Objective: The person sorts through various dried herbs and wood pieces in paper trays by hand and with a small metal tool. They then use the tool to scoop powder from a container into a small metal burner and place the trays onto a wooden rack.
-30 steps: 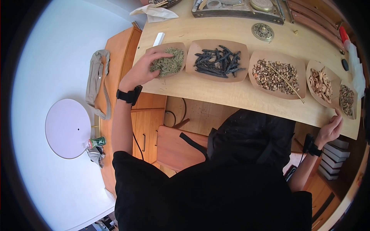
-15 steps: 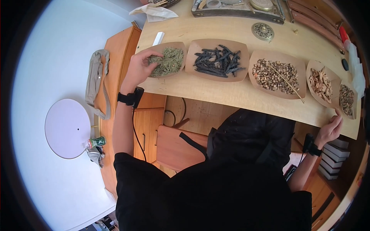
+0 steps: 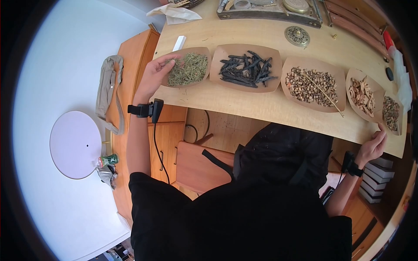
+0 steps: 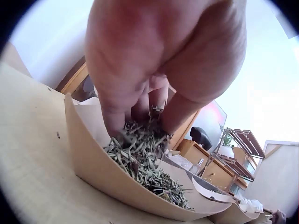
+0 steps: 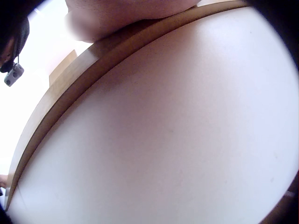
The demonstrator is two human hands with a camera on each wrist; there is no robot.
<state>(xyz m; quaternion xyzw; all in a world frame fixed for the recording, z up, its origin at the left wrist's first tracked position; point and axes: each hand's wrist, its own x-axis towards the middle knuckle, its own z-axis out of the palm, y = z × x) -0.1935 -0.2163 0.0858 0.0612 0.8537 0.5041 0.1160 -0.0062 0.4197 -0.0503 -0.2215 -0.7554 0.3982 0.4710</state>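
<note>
In the head view, my left hand (image 3: pixel 153 77) is at the left side of a brown paper tray of dried green herb (image 3: pixel 193 69). The left wrist view shows its fingers and thumb closing round a clump of the herb (image 4: pixel 148 161), just inside the tray wall (image 4: pixel 96 161). Far to the right, my right hand (image 3: pixel 373 147) rests at the table's front edge, fingers loosely curled and holding nothing. Nearest to it are paper trays of light wood-like slices (image 3: pixel 363 95) and small brown pieces (image 3: pixel 391 113). The right wrist view catches part of this hand (image 5: pixel 131 14) against the table edge.
Along the table (image 3: pixel 244 104) stand trays of dark pods (image 3: pixel 250 69) and chopped brown pieces (image 3: pixel 311 85), a thin brass stick (image 3: pixel 320 89) lying across the latter. Behind them are a pierced brass lid (image 3: pixel 297 36) and a wooden tray of tools (image 3: pixel 270 16).
My left hand has drawn back from over the middle of the herb to the tray's left side, its spread fingers coming together round some herb. The right hand has stayed in place.
</note>
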